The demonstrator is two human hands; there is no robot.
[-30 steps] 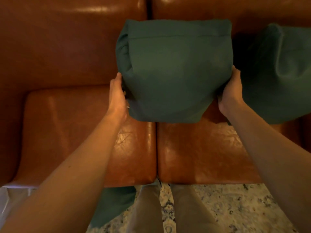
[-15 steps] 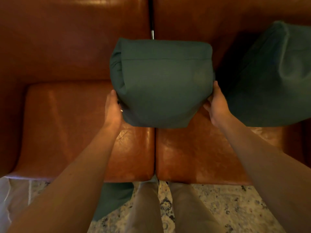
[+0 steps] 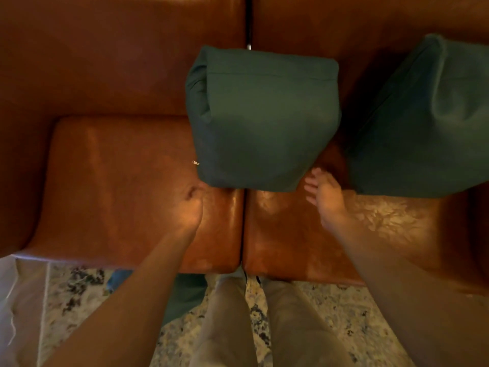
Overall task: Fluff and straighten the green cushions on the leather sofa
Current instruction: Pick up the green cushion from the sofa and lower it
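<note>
Your left hand (image 3: 189,207) hovers just off the green cushion (image 3: 262,120), fingers loosely curled, empty grip. Your right hand (image 3: 326,194), fingers spread, grips nothing beside its lower corner. It stands against the leather sofa (image 3: 119,181) backrest, second green cushion (image 3: 423,123) beside.

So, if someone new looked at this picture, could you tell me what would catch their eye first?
Most likely the green cushion standing upright in the middle, against the backrest over the gap between the two seat pads of the brown leather sofa. A second green cushion leans at the right edge. Just below the middle cushion, the left hand and right hand hover over the seat, neither gripping it.
</note>
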